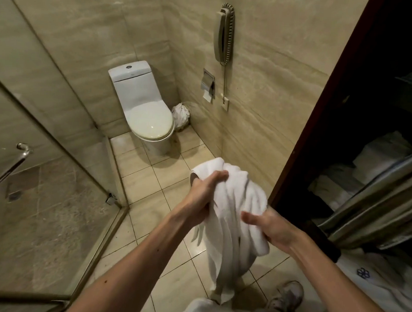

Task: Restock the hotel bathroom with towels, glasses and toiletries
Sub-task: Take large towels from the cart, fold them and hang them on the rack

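Observation:
A bunched white towel [235, 219] hangs in front of me over the tiled floor. My left hand [204, 191] grips its upper left part, fingers curled over the cloth. My right hand [268, 227] holds the towel's right side, thumb pressed on the cloth and the fingers behind it. The towel's lower end droops to about knee height. Stacks of folded white towels [376, 160] lie in a dark cart or shelf at the right.
A white toilet [146, 109] stands at the far corner with a bagged bin [180, 116] beside it. A paper holder [208, 85] and wall phone [224, 32] are on the right wall. The glass shower door [44, 171] fills the left. Metal rails [374, 210] cross the right.

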The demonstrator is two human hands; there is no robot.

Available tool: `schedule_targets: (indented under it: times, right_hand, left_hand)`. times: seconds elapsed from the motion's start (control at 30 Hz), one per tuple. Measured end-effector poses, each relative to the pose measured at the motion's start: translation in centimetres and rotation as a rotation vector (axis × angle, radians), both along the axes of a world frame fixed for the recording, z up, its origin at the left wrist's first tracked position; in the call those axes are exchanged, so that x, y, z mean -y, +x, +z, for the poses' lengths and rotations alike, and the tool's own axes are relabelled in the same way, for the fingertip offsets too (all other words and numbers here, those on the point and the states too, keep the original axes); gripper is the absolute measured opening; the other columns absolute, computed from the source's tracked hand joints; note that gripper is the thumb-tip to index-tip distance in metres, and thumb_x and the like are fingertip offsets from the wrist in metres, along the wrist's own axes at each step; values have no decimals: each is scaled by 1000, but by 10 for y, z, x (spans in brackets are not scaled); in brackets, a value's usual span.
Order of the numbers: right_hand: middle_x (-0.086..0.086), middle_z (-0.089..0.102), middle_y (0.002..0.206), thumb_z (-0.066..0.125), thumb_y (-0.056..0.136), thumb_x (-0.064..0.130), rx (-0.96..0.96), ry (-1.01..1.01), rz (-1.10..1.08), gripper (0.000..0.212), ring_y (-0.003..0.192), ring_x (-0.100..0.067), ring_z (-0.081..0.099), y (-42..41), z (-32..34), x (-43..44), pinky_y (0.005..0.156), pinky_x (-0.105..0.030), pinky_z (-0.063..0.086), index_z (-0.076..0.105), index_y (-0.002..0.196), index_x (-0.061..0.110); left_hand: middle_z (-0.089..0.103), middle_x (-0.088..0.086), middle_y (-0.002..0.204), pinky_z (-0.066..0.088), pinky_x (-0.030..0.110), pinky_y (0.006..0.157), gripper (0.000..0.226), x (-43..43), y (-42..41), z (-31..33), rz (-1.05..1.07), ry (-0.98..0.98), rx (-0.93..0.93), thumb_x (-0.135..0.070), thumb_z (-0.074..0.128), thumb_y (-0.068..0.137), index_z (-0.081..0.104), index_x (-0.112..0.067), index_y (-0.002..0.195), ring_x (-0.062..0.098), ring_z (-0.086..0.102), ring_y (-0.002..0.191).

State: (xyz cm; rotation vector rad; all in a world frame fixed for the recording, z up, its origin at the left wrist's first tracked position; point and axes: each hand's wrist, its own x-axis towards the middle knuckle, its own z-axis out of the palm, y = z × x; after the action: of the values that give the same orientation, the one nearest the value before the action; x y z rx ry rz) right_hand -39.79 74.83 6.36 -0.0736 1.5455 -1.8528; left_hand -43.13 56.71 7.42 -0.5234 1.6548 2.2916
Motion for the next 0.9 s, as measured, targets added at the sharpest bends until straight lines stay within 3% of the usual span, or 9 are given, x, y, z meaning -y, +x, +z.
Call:
schedule_targets:
  times: [0.1, 0.17, 0.23, 0.3, 0.4, 0.5, 0.6, 0.73, 0.9]
  right_hand:
    - [-11, 72, 113, 82, 75, 18, -45, 38, -195, 49, 108, -30, 68, -5, 5, 13, 97, -49, 52, 65, 121, 16]
    - [-16, 72, 110, 74, 81, 5, -7, -20, -303, 36, 105, -34, 69, -7, 6, 18, 92, -46, 54, 68, 116, 8]
    - [-17, 73, 107, 74, 81, 4, 31, -23, -402, 32, 100, -34, 70, -9, 10, 23, 90, -45, 55, 69, 112, 4]
    - [-17, 74, 100, 79, 78, 9, 76, 11, -561, 32, 92, -32, 73, -12, 11, 29, 87, -46, 57, 69, 108, 4]
    - [-13, 76, 92, 81, 77, 16, 138, 43, -710, 33, 81, -29, 74, -15, 9, 39, 74, -43, 60, 67, 106, 7]
    - [-10, 75, 100, 77, 82, 16, 159, -20, -683, 33, 87, -28, 74, -15, 12, 47, 80, -44, 59, 65, 113, 12]
    - [-9, 75, 101, 66, 90, 6, 160, -97, -576, 17, 91, -24, 73, -16, 19, 48, 82, -39, 58, 65, 106, 11]
    - [-14, 71, 111, 59, 92, -2, 138, -111, -469, 22, 95, -21, 72, -23, 25, 36, 81, -32, 59, 64, 113, 5]
    - [-12, 71, 116, 56, 93, 1, 190, -147, -413, 28, 106, -21, 69, -32, 25, 8, 89, -34, 55, 61, 120, 6]
  left_hand:
    - [64, 25, 127, 53, 53, 98, 76, 6, -8, -4, -81, 37, 43, -46, 78, 79, 51, 0, 133, 35, 66, 113]
    - [68, 18, 124, 51, 49, 101, 75, 6, -4, -7, -112, -72, -48, -60, 69, 82, 57, -3, 129, 30, 66, 114]
    - [73, 6, 114, 52, 43, 100, 74, 5, 11, -12, -119, -250, -95, -77, 59, 76, 68, -14, 116, 19, 68, 109]
    - [73, -3, 107, 53, 32, 89, 67, 1, 35, -21, -43, -395, -136, -83, 54, 72, 69, -25, 102, 10, 67, 101]
    - [66, -9, 114, 56, 31, 84, 80, -15, 64, -37, -7, -491, -184, -87, 60, 64, 58, -29, 119, 8, 64, 102]
    - [57, -13, 125, 53, 34, 94, 95, -20, 63, -45, -27, -549, -205, -87, 65, 58, 46, -32, 132, 6, 58, 114]
    - [58, -21, 128, 51, 28, 97, 84, -12, 49, -47, -89, -434, -180, -74, 72, 66, 43, -36, 135, -1, 58, 116]
    - [65, -7, 129, 54, 33, 97, 58, -8, 43, -47, -155, -293, -201, -53, 63, 90, 49, -26, 138, 11, 64, 117]
    - [75, -1, 111, 55, 44, 97, 53, -12, 38, -37, -152, -259, -90, -60, 52, 90, 67, -18, 119, 17, 71, 104]
